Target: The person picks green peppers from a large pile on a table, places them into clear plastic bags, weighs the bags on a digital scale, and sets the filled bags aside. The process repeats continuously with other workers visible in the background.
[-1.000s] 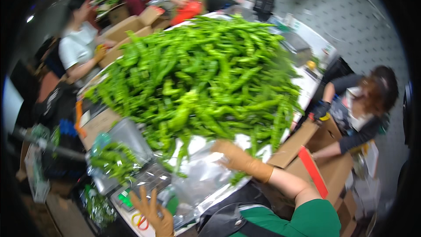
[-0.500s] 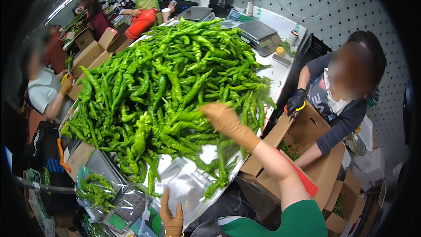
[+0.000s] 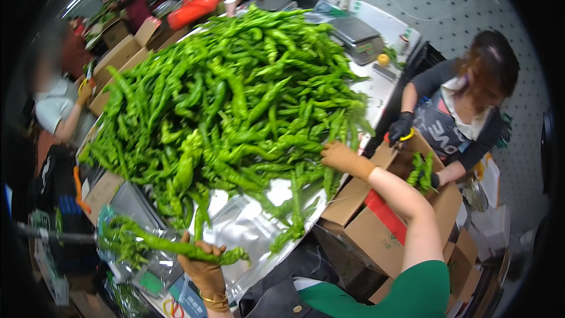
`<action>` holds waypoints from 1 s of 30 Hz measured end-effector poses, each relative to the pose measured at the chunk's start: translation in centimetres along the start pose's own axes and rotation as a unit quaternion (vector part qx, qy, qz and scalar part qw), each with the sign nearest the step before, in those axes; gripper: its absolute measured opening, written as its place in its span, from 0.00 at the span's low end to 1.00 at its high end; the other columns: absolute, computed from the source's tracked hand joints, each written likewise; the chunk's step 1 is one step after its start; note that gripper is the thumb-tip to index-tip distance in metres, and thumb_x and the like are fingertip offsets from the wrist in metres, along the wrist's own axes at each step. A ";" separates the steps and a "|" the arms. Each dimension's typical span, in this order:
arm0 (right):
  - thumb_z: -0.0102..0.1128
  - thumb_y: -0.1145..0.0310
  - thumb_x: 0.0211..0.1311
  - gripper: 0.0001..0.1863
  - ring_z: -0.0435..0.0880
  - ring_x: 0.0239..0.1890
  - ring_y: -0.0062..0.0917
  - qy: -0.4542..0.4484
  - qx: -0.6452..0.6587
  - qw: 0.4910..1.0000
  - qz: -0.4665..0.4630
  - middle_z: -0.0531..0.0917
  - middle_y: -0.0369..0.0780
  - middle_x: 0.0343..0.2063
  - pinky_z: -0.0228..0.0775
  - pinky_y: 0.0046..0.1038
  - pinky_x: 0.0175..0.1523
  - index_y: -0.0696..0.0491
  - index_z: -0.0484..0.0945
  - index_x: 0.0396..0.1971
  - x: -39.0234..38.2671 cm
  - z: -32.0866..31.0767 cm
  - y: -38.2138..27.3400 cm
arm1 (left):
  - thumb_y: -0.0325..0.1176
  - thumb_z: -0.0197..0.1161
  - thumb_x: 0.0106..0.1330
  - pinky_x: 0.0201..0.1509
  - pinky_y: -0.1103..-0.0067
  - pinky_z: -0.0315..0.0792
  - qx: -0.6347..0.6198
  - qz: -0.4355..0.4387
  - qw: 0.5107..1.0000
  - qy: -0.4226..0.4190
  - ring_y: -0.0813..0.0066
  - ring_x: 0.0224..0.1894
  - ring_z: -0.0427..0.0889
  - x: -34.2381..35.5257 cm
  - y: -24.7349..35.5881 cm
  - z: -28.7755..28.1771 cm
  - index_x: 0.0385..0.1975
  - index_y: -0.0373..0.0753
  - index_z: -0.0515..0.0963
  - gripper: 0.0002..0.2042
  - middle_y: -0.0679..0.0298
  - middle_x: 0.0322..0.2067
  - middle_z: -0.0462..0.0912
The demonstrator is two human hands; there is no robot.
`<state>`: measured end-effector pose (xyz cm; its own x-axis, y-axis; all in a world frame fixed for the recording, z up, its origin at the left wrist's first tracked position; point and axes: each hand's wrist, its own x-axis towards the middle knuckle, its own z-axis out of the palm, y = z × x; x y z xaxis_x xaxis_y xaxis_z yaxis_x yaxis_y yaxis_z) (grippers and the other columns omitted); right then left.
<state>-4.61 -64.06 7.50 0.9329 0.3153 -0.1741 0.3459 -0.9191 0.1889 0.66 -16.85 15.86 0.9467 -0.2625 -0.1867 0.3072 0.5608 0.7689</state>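
Observation:
A large heap of long green peppers (image 3: pixel 229 94) covers much of the white table (image 3: pixel 379 94). My left hand (image 3: pixel 203 265), gloved in tan, is closed on a long green pepper (image 3: pixel 165 247) at the lower left, above a scale and plastic bags (image 3: pixel 241 232). My right hand (image 3: pixel 344 159), also tan-gloved, reaches to the heap's right edge with curled fingers; what they grip, if anything, is hard to make out. Beside my left hand, more peppers (image 3: pixel 129 238) lie over clear plastic.
At right, a co-worker (image 3: pixel 465 112) in black gloves holds yellow scissors and peppers over a cardboard box (image 3: pixel 376 244). Other people work at upper left beside open boxes (image 3: pixel 118 59); one is by a red jug (image 3: pixel 191 9). Scales (image 3: pixel 356 38) stand at the back.
My left hand has risen and now holds a pepper. My right hand has shifted right along the heap. The right co-worker's lower hand has come up from the box with peppers.

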 end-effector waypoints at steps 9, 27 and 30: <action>0.75 0.66 0.52 0.43 0.79 0.49 0.26 0.087 0.672 0.733 0.066 0.80 0.45 0.52 0.70 0.27 0.56 0.57 0.63 0.67 8.9 -20.3 -13.6 | 0.50 0.56 0.71 0.60 0.54 0.70 -0.116 -0.109 0.986 -0.051 0.60 0.55 0.76 -0.2 0.2 -4.3 0.50 0.45 0.74 0.18 0.64 0.43 0.76; 0.46 0.67 0.74 0.17 0.82 0.42 0.22 0.126 0.839 0.529 -0.002 0.83 0.43 0.43 0.75 0.22 0.46 0.60 0.76 0.54 15.3 -18.4 -26.4 | 0.41 0.47 0.76 0.62 0.54 0.72 -0.175 0.000 0.982 0.068 0.55 0.60 0.73 -2.0 3.2 -3.4 0.63 0.37 0.61 0.21 0.57 0.60 0.68; 0.50 0.67 0.73 0.16 0.80 0.44 0.20 0.090 0.840 0.534 -0.012 0.81 0.39 0.46 0.73 0.21 0.48 0.58 0.75 0.55 13.1 -19.1 -27.2 | 0.39 0.49 0.75 0.60 0.55 0.74 -0.124 0.053 0.986 0.093 0.56 0.58 0.75 -2.3 4.7 -2.3 0.62 0.39 0.61 0.20 0.57 0.55 0.71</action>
<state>0.09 -30.38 18.58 0.9770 0.2105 -0.0328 -0.0800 0.2195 -0.9723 0.20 -11.81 18.47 0.9691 -0.0554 -0.2404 0.1975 0.7581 0.6216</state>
